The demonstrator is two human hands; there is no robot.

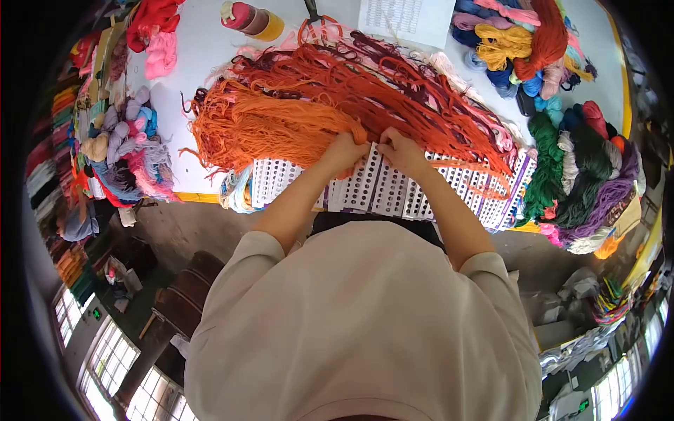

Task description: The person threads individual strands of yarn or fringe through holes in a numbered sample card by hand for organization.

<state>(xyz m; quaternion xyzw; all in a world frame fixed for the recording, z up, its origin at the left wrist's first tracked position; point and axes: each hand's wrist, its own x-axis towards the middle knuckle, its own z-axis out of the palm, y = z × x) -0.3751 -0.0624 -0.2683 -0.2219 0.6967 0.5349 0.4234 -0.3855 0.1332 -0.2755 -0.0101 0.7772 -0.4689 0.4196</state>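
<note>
My left hand (345, 153) is closed around the gathered end of an orange yarn bundle (274, 126), whose strands fan out to the left. Close beside it, my right hand (403, 153) is pinched at the upper edge of the white punched cards (390, 186); whatever its fingertips grip is too small to make out. These cards carry rows of dark holes and lie side by side along the table's near edge. Red-orange yarn strands (414, 105) spread behind and to the right of both hands, over darker maroon and pink strands.
Scissors (317, 29), a banded thread cone (254, 22) and a printed sheet (407, 19) lie at the far side of the white table (189, 161). Coloured yarn skeins are heaped at the left (130, 147), far right (519, 49) and near right (590, 168). A brown chair (188, 298) stands behind me.
</note>
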